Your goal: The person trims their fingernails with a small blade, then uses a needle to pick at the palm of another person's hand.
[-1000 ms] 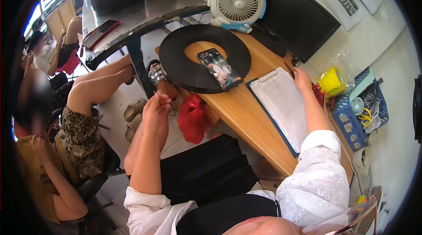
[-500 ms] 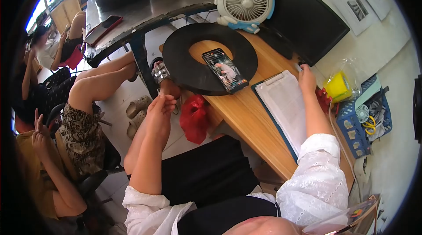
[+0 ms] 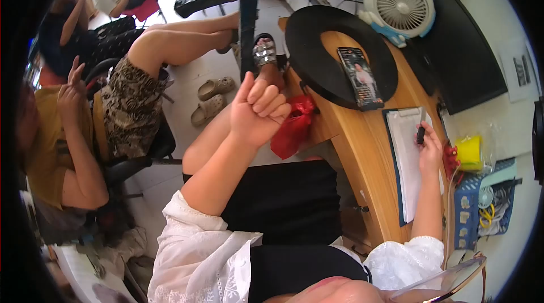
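My left hand point(image 3: 259, 111) is raised over my lap, its fingers curled in toward the palm with nothing visible in them. Between the fingers of my right hand point(image 3: 430, 149) is a small black object point(image 3: 420, 135), too small to name for sure. That hand is over the right side of a clipboard point(image 3: 407, 161) with white paper. A lit phone point(image 3: 361, 79) lies on a black ring point(image 3: 309, 56) on the wooden desk point(image 3: 362, 189).
A fan point(image 3: 401, 5) and a dark monitor point(image 3: 470, 48) stand at the desk's back. Right of the clipboard are a yellow roll point(image 3: 468, 153) and a blue basket point(image 3: 466, 212). A red bag point(image 3: 292, 133) hangs beside the desk. A seated person point(image 3: 73, 144) is at left.
The view has turned left, so the desk appears farther right. My left hand has risen and its fingers have curled. My right hand has drawn back from the monitor, holding the small black object.
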### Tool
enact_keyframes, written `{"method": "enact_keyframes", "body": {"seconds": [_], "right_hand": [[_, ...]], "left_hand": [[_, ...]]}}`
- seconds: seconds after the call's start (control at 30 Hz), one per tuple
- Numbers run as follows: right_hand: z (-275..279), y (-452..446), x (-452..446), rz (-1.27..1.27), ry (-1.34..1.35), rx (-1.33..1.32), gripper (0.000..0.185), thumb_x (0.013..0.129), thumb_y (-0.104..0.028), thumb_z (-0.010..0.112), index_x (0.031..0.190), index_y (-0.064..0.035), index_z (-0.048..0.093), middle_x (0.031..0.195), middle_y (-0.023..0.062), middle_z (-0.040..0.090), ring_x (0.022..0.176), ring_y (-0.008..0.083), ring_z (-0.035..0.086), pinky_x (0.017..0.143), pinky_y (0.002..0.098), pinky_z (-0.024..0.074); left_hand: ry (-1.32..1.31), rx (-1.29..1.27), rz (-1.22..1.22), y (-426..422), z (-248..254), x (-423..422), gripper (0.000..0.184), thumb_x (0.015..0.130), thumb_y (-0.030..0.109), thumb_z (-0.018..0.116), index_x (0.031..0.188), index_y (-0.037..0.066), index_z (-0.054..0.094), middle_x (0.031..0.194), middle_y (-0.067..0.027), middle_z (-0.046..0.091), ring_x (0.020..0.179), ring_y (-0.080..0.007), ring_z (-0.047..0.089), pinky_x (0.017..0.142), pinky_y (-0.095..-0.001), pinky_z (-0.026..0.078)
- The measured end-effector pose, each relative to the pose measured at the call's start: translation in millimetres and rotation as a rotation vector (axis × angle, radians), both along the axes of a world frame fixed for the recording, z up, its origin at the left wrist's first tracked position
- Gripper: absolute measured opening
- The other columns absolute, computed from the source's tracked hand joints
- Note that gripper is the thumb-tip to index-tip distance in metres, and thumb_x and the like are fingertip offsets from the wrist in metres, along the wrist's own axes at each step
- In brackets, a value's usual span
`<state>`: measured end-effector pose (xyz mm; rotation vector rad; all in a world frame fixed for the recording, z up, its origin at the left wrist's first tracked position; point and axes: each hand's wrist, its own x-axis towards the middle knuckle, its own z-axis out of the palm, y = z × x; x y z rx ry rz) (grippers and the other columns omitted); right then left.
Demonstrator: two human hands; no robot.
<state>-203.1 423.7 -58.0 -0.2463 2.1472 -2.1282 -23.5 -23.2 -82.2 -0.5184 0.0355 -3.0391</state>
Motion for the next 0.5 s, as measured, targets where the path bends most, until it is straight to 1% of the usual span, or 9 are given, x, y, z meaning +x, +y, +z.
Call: {"method": "enact_keyframes", "body": {"seconds": [0.1, 0.13, 0.17, 0.23, 0.27, 0.33, 0.37, 0.43, 0.5], "right_hand": [[14, -21, 13, 0.056, 0.003, -0.159, 0.047, 0.086, 0.006, 0.045, 0.132, 0.0034, 0.052, 0.120, 0.0135, 0.062, 0.103, 0.0179, 0.060, 0.095, 0.0300, 0.0469], [17, -21, 13, 0.130, 0.011, -0.178, 0.045, 0.088, 0.004, 0.052, 0.133, 0.0035, 0.051, 0.120, 0.0123, 0.062, 0.108, 0.0185, 0.059, 0.100, 0.0308, 0.0447], [22, -27, 13, 0.138, 0.012, -0.173, 0.045, 0.088, 0.004, 0.052, 0.133, 0.0035, 0.051, 0.120, 0.0123, 0.062, 0.108, 0.0185, 0.059, 0.100, 0.0308, 0.0447], [31, -48, 23, 0.194, 0.032, -0.286, 0.035, 0.092, -0.005, 0.061, 0.126, 0.0012, 0.056, 0.112, 0.0098, 0.063, 0.097, 0.0169, 0.062, 0.090, 0.0311, 0.0504], [35, -59, 30, 0.194, 0.032, -0.279, 0.035, 0.092, -0.005, 0.061, 0.126, 0.0012, 0.056, 0.112, 0.0098, 0.063, 0.097, 0.0169, 0.062, 0.090, 0.0311, 0.0504], [42, -91, 45, 0.556, 0.032, -0.326, 0.029, 0.094, -0.018, 0.065, 0.117, -0.0015, 0.060, 0.104, 0.0078, 0.063, 0.083, 0.0151, 0.063, 0.075, 0.0326, 0.0537], [44, -112, 57, 0.508, 0.009, -0.288, 0.025, 0.094, -0.020, 0.065, 0.112, -0.0033, 0.061, 0.098, 0.0087, 0.063, 0.073, 0.0142, 0.061, 0.064, 0.0331, 0.0529], [57, -169, 83, 0.626, -0.058, -0.335, 0.024, 0.096, -0.020, 0.061, 0.113, -0.0028, 0.060, 0.095, 0.0112, 0.064, 0.080, 0.0176, 0.064, 0.068, 0.0336, 0.0556], [63, -209, 101, 0.744, -0.162, -0.343, 0.025, 0.098, -0.020, 0.058, 0.116, -0.0025, 0.058, 0.100, 0.0145, 0.065, 0.089, 0.0215, 0.067, 0.074, 0.0365, 0.0590]], "left_hand": [[0.064, 0.007, 0.003, 4, 2, 2, 0.053, 0.106, 0.042, 0.029, 0.061, 0.014, 0.039, 0.056, 0.0020, 0.035, 0.055, -0.0112, 0.033, 0.058, -0.0272, 0.031], [0.080, 0.015, 0.002, 4, 3, 3, 0.051, 0.106, 0.041, 0.029, 0.063, 0.014, 0.038, 0.058, 0.0021, 0.034, 0.055, -0.0117, 0.032, 0.058, -0.0271, 0.031], [0.081, 0.019, 0.010, 3, 3, 5, 0.051, 0.106, 0.041, 0.029, 0.063, 0.014, 0.038, 0.058, 0.0021, 0.034, 0.055, -0.0117, 0.032, 0.058, -0.0271, 0.031], [0.047, -0.065, 0.026, 2, 5, 6, 0.043, 0.106, 0.033, 0.035, 0.070, 0.013, 0.049, 0.065, 0.0017, 0.045, 0.058, -0.0112, 0.038, 0.063, -0.0263, 0.036], [0.047, -0.058, 0.025, 4, 13, 9, 0.043, 0.106, 0.033, 0.035, 0.070, 0.013, 0.049, 0.065, 0.0017, 0.045, 0.058, -0.0112, 0.038, 0.063, -0.0263, 0.036], [-0.278, -0.503, 0.335, 12, 32, 19, 0.024, 0.103, 0.020, 0.047, 0.091, 0.007, 0.063, 0.082, -0.0011, 0.061, 0.071, -0.0087, 0.052, 0.073, -0.0248, 0.044], [-0.276, -0.496, 0.334, 15, 33, 22, 0.024, 0.103, 0.020, 0.047, 0.091, 0.007, 0.063, 0.082, -0.0011, 0.061, 0.071, -0.0087, 0.052, 0.073, -0.0248, 0.044], [-0.163, -0.963, 0.530, 14, 31, 28, 0.017, 0.099, 0.009, 0.054, 0.108, 0.000, 0.065, 0.098, -0.0053, 0.066, 0.086, -0.0076, 0.060, 0.081, -0.0236, 0.048], [-0.156, -0.997, 0.515, 15, 32, 34, 0.017, 0.097, 0.008, 0.057, 0.109, -0.002, 0.065, 0.099, -0.0055, 0.067, 0.089, -0.0075, 0.061, 0.080, -0.0222, 0.050]]}}
